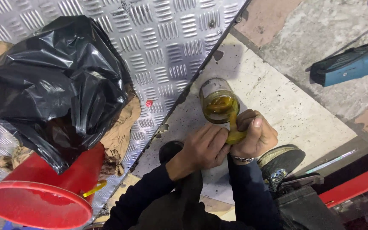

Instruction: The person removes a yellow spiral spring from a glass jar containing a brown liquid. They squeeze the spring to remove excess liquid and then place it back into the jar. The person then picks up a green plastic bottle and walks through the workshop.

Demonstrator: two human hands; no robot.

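A glass jar (218,101) with yellow-brown grease inside stands on the pale floor tile in front of me. Both hands meet just below it. My right hand (256,135) grips a small yellow-smeared object (235,136) that reaches up to the jar's mouth. My left hand (205,147) presses against the same object from the left, fingers curled around it. What the object is cannot be told under the grease. Dark sleeves cover both forearms, and a watch sits on my right wrist.
A black plastic bag (60,81) over brown paper lies on the metal tread plate (167,38) at left. A red bucket (39,200) stands at lower left. A small red cap (149,103) lies on the plate. My shoe (280,159) rests at right; a blue tool (354,61) lies upper right.
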